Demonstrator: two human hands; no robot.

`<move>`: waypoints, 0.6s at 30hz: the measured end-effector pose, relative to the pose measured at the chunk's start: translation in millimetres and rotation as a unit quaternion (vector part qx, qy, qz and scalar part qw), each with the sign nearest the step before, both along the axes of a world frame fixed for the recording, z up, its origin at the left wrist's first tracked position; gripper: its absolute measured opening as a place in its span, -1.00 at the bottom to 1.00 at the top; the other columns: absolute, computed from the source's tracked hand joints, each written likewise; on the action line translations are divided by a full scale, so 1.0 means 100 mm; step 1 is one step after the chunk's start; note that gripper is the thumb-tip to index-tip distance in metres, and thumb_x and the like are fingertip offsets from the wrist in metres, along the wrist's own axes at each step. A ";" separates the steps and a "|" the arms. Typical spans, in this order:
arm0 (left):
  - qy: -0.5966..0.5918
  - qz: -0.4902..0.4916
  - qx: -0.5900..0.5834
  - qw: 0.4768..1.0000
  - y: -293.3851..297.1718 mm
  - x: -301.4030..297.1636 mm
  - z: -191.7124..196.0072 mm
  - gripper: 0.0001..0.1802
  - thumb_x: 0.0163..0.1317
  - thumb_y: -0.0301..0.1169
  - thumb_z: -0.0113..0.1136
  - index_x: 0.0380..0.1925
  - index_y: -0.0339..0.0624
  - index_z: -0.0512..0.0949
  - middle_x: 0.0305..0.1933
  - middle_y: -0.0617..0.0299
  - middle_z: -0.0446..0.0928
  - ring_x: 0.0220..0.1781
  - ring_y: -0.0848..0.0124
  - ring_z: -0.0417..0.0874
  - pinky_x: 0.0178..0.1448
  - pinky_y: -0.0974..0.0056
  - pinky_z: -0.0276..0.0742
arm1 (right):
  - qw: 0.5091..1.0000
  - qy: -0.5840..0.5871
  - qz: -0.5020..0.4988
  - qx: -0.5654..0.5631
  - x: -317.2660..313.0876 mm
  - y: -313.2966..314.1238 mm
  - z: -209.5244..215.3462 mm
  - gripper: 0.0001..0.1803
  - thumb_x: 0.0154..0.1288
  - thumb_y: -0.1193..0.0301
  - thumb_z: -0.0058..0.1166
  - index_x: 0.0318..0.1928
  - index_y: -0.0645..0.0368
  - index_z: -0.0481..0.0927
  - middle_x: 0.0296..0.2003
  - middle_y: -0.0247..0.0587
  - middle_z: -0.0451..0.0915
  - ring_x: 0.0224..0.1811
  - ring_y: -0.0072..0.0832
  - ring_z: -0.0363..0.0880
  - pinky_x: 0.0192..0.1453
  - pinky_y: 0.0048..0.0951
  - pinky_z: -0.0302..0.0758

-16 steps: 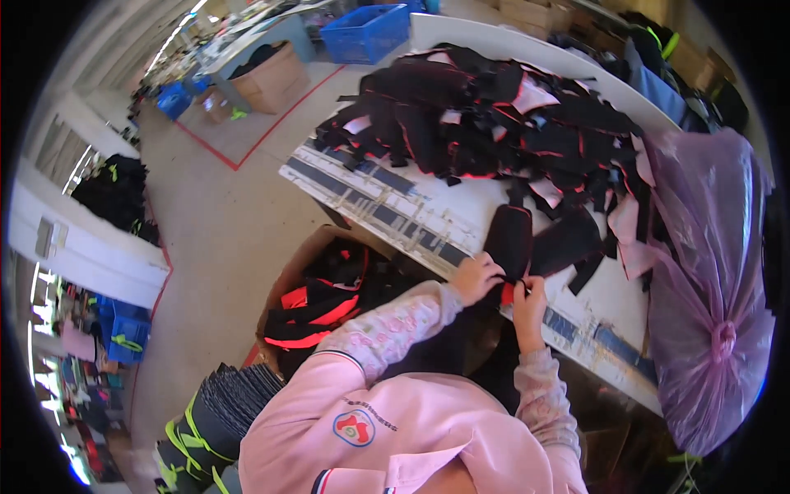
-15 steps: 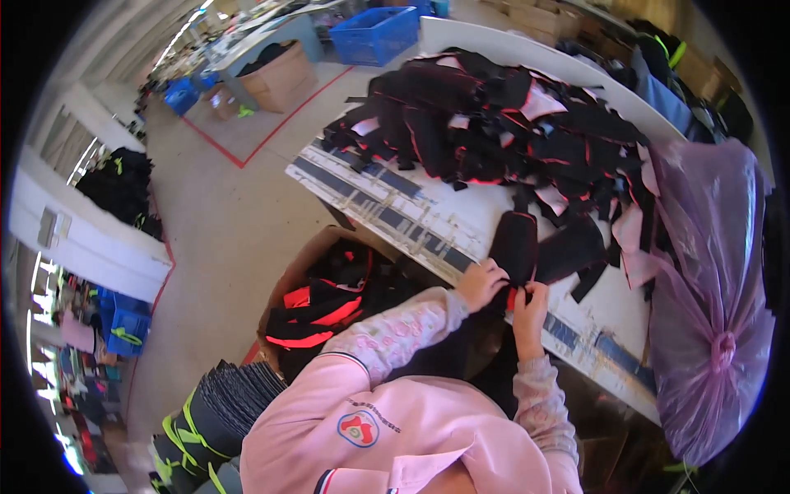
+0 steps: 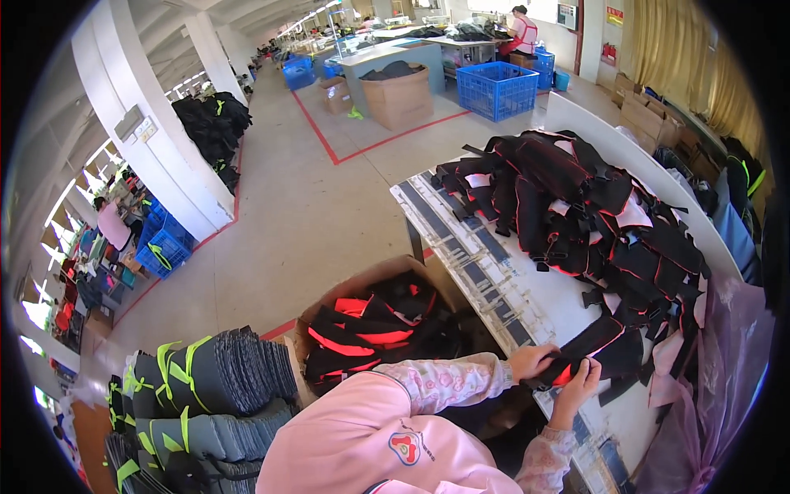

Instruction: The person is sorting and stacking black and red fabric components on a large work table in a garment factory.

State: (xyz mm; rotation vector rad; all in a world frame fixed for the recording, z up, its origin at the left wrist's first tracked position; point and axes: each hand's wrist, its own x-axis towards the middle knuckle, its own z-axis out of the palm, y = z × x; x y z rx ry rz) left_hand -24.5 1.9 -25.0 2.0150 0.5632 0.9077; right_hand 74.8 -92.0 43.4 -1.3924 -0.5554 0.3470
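Observation:
Both hands are at the near edge of a white table (image 3: 494, 272). A black padded fabric piece with red edging (image 3: 588, 344) lies with its near end between them. My left hand (image 3: 532, 362) is closed, its fingers pinching that near end. My right hand (image 3: 579, 389) pinches the same end beside a small bright red patch (image 3: 564, 376). The fingertips are partly hidden by the fabric. Beyond the hands rises a heap of similar black pieces with red trim, straps and pinkish undersides (image 3: 568, 193).
A cardboard box (image 3: 309, 309) of black and red pieces stands left of the table. Tied stacks of dark sheets (image 3: 222, 375) lie nearer me. At right hangs a purple plastic bag (image 3: 699, 412). Farther off are a white pillar (image 3: 156, 123), a blue crate (image 3: 496, 92) and seated people.
The view has swung up and left, so more of the room shows and the table sits lower right. Both hands stay on the near end of the black piece, which has tilted.

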 end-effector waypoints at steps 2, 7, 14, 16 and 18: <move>-0.029 -0.007 -0.118 0.993 0.03 0.00 0.16 -0.71 0.22 -0.30 0.07 -0.11 -0.21 0.47 -0.49 0.11 0.52 -0.46 0.22 0.57 -0.27 0.22 0.49 | 0.993 -0.105 -0.014 -0.056 0.01 -0.04 0.01 -0.92 0.35 0.50 -0.08 -0.26 0.28 0.43 -0.39 -0.28 0.47 -0.33 -0.52 0.40 -0.16 -0.47 0.40; -0.216 -0.106 -0.645 0.725 0.00 0.04 0.71 -0.77 0.31 -0.35 -0.05 -0.25 -0.24 0.56 -0.44 0.29 0.56 -0.40 0.50 0.58 -0.27 0.39 0.51 | 0.953 -0.278 -0.042 -0.114 -0.02 -0.15 0.00 -0.96 0.32 0.55 -0.12 -0.26 0.27 0.39 -0.39 -0.12 0.45 -0.31 -0.38 0.41 -0.13 -0.39 0.40; -0.184 -0.248 -0.609 0.731 -0.13 -0.13 1.05 -0.78 0.29 -0.37 0.00 -0.32 -0.29 0.57 -0.30 0.25 0.59 -0.29 0.55 0.57 -0.17 0.42 0.49 | 0.977 -0.198 -0.055 -0.050 0.04 -0.23 0.28 -0.91 0.38 0.50 -0.15 -0.24 0.26 0.40 -0.35 -0.26 0.45 -0.29 -0.51 0.40 -0.13 -0.47 0.39; -0.202 -0.258 -0.594 0.735 -0.12 -0.11 1.06 -0.77 0.28 -0.37 0.00 -0.35 -0.30 0.57 -0.33 0.27 0.59 -0.32 0.56 0.56 -0.17 0.43 0.47 | 0.988 -0.146 -0.035 -0.047 0.08 -0.24 0.25 -0.87 0.43 0.44 -0.16 -0.22 0.23 0.42 -0.30 -0.30 0.47 -0.28 -0.53 0.44 -0.15 -0.47 0.42; -0.193 -0.267 -0.484 0.810 -0.01 -0.03 0.87 -0.76 0.27 -0.36 -0.02 -0.36 -0.29 0.57 -0.37 0.24 0.58 -0.31 0.57 0.54 -0.13 0.42 0.45 | 0.997 0.028 0.034 0.063 0.03 -0.21 0.29 -0.86 0.42 0.43 -0.14 -0.21 0.23 0.44 -0.26 -0.29 0.49 -0.24 -0.52 0.47 -0.11 -0.45 0.44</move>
